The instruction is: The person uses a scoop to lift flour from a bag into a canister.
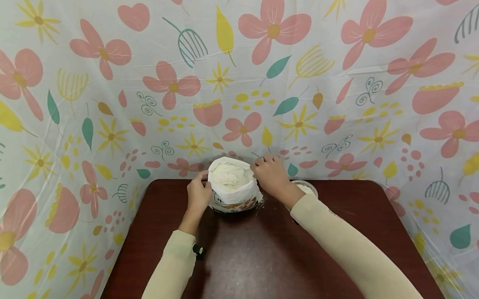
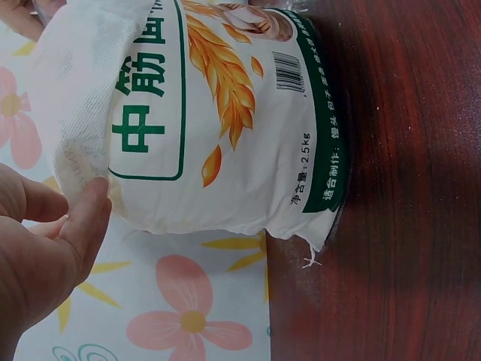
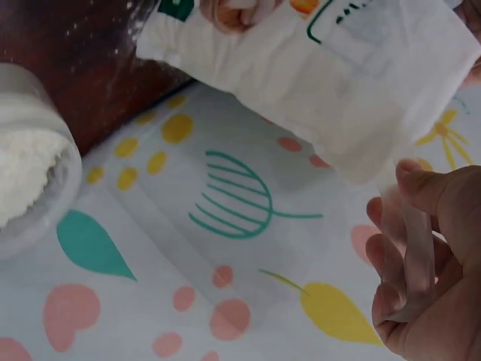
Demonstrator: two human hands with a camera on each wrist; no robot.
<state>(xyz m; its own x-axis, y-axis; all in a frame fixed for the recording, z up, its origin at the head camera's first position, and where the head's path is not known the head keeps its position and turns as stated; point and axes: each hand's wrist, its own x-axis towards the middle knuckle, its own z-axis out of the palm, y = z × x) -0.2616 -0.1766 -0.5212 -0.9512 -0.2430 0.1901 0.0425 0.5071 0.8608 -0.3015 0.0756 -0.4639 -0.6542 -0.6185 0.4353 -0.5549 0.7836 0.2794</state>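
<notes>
A white flour bag [image 1: 235, 196] with green lettering and a wheat picture stands at the table's back edge. Its mouth is folded outward, and pale flour [image 1: 230, 174] shows inside. At the bag's left rim, my left hand [image 1: 199, 192] pinches the folded cuff between thumb and fingers. My right hand [image 1: 273, 177] is at the opposite side of the mouth. In the right wrist view, its thumb and curled fingers hold a translucent plastic piece [image 3: 418, 259] beside the rim; I cannot tell what that piece is.
Right of the bag, partly behind my right forearm, is a clear round container [image 3: 69, 162] with flour in it. White specks of flour [image 3: 71, 26] dot the dark wooden table [image 1: 243, 263]. A flowered cloth [image 1: 237, 79] hangs behind the table and along its sides.
</notes>
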